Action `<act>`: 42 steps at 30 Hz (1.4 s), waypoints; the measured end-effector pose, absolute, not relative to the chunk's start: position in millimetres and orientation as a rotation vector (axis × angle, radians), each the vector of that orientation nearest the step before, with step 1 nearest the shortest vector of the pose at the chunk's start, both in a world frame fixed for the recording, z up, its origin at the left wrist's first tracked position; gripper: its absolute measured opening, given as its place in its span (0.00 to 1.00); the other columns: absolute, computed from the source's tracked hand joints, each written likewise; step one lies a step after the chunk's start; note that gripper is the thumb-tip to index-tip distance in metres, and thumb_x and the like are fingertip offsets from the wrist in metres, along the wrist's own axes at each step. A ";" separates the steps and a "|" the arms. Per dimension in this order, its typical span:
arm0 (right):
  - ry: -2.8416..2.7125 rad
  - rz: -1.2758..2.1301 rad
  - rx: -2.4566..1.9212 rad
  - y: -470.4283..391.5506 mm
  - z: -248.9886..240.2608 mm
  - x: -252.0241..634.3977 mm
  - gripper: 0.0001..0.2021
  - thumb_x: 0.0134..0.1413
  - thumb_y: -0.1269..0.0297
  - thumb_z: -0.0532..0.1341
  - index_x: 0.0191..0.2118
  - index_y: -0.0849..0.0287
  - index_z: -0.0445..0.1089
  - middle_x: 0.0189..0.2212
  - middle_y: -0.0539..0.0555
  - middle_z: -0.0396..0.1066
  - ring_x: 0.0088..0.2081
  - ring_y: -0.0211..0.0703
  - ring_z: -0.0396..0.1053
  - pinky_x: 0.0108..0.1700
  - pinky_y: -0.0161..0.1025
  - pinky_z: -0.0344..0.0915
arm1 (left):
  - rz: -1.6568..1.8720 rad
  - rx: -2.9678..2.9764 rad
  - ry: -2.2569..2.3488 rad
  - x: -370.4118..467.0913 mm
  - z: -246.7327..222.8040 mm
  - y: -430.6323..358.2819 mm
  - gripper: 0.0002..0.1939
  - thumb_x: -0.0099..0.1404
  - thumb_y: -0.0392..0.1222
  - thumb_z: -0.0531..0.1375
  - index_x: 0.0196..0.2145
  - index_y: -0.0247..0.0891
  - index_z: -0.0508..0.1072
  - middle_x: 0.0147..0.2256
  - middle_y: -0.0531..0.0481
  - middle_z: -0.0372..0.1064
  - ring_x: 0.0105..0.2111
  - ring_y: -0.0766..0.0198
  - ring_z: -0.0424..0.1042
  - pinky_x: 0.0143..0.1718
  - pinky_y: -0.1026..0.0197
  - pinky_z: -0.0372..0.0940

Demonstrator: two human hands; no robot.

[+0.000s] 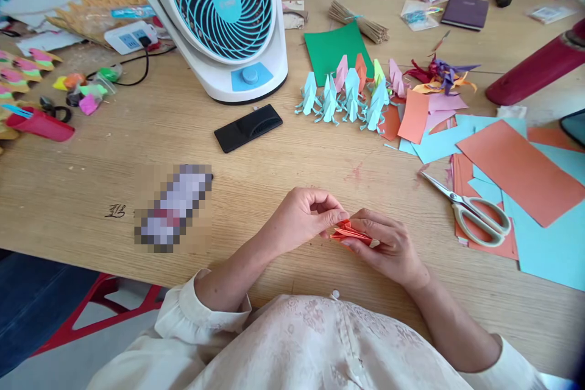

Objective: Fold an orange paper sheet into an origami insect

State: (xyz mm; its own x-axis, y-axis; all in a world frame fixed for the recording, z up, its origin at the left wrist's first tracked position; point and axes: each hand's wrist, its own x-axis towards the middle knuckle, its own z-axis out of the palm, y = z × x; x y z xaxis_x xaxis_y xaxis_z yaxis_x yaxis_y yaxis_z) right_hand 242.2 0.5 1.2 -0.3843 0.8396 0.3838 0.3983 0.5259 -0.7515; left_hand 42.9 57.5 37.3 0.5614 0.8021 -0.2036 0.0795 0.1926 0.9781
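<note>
Presently, folded orange paper: held between both hands over the table, close to its near edge.
Right hand: closed on the paper, which is gripped between thumb and fingers.
Left hand: pinched on the paper's upper fold.
Scissors: laid partly on coloured sheets, right of the hands.
Folded figures: grouped towards the far edge, beside the fan.
</note>
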 end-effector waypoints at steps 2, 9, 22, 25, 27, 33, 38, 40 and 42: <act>-1.983 0.730 -1.008 0.2 0.8 242.4 0.08 0.60 0.69 0.63 0.45 0.57 0.72 0.32 0.54 0.71 0.30 0.39 0.69 0.31 0.36 0.66 | 0.627 1.364 0.891 43.2 37.8 56.6 0.11 0.61 0.45 0.66 0.27 0.34 0.75 0.23 0.54 0.67 0.21 0.72 0.65 0.22 0.69 0.59; -1.976 0.747 -1.016 0.0 0.6 241.9 0.08 0.59 0.70 0.64 0.45 0.57 0.72 0.33 0.54 0.71 0.32 0.39 0.69 0.33 0.36 0.66 | 0.776 1.784 0.920 46.6 39.7 53.2 0.11 0.65 0.39 0.62 0.25 0.35 0.71 0.26 0.53 0.66 0.28 0.69 0.64 0.29 0.67 0.58; -1.895 0.736 -1.024 -1.8 4.1 242.6 0.08 0.58 0.72 0.64 0.44 0.58 0.72 0.32 0.54 0.70 0.30 0.38 0.67 0.31 0.35 0.64 | 0.753 1.574 0.856 42.9 40.5 54.1 0.17 0.71 0.47 0.55 0.33 0.34 0.76 0.32 0.51 0.66 0.19 0.74 0.65 0.22 0.68 0.61; -1.886 0.746 -1.006 -1.4 4.9 242.0 0.08 0.58 0.73 0.65 0.44 0.58 0.73 0.32 0.54 0.70 0.30 0.38 0.67 0.31 0.34 0.64 | 0.738 1.562 0.819 43.0 40.8 54.1 0.15 0.71 0.47 0.56 0.33 0.33 0.76 0.32 0.51 0.67 0.23 0.72 0.66 0.22 0.69 0.61; -1.884 0.750 -0.998 -1.0 5.3 241.7 0.09 0.57 0.73 0.64 0.43 0.58 0.73 0.32 0.53 0.70 0.30 0.38 0.67 0.31 0.34 0.63 | 0.750 1.591 0.813 43.5 41.0 53.8 0.12 0.68 0.46 0.59 0.33 0.34 0.76 0.32 0.50 0.68 0.27 0.70 0.67 0.23 0.70 0.61; -1.909 0.728 -1.004 -1.0 4.0 241.3 0.10 0.58 0.74 0.63 0.45 0.57 0.73 0.33 0.53 0.70 0.31 0.38 0.68 0.31 0.34 0.63 | 0.885 1.809 0.757 44.7 39.1 53.0 0.10 0.66 0.38 0.62 0.28 0.33 0.72 0.28 0.51 0.66 0.28 0.70 0.65 0.26 0.69 0.58; -1.922 0.567 -1.048 -0.4 -0.8 243.3 0.16 0.58 0.77 0.62 0.50 0.54 0.72 0.35 0.53 0.70 0.35 0.40 0.68 0.35 0.37 0.64 | 0.978 1.855 0.705 45.3 34.8 53.6 0.08 0.69 0.40 0.59 0.34 0.34 0.76 0.33 0.48 0.70 0.33 0.67 0.69 0.31 0.68 0.63; -1.933 0.433 -1.083 0.5 -0.3 245.9 0.22 0.58 0.78 0.61 0.55 0.52 0.70 0.36 0.54 0.70 0.36 0.41 0.68 0.36 0.39 0.64 | 0.981 1.772 0.748 44.8 34.5 54.6 0.10 0.71 0.42 0.57 0.40 0.36 0.77 0.38 0.45 0.71 0.36 0.66 0.71 0.30 0.68 0.65; -1.955 0.269 -1.119 1.6 1.9 249.4 0.25 0.58 0.79 0.61 0.58 0.50 0.68 0.37 0.55 0.70 0.37 0.42 0.67 0.37 0.41 0.63 | 0.926 1.637 0.810 44.2 34.3 55.8 0.15 0.72 0.47 0.55 0.44 0.36 0.77 0.41 0.44 0.71 0.36 0.65 0.71 0.28 0.69 0.65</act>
State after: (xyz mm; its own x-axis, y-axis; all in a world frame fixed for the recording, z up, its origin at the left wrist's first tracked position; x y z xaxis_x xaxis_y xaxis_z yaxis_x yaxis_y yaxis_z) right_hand 249.4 1.6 1.9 -0.2430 0.7892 0.5640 0.6076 0.5770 -0.5457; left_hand 44.2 55.8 34.3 0.4731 0.8633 0.1758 0.0599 -0.2306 0.9712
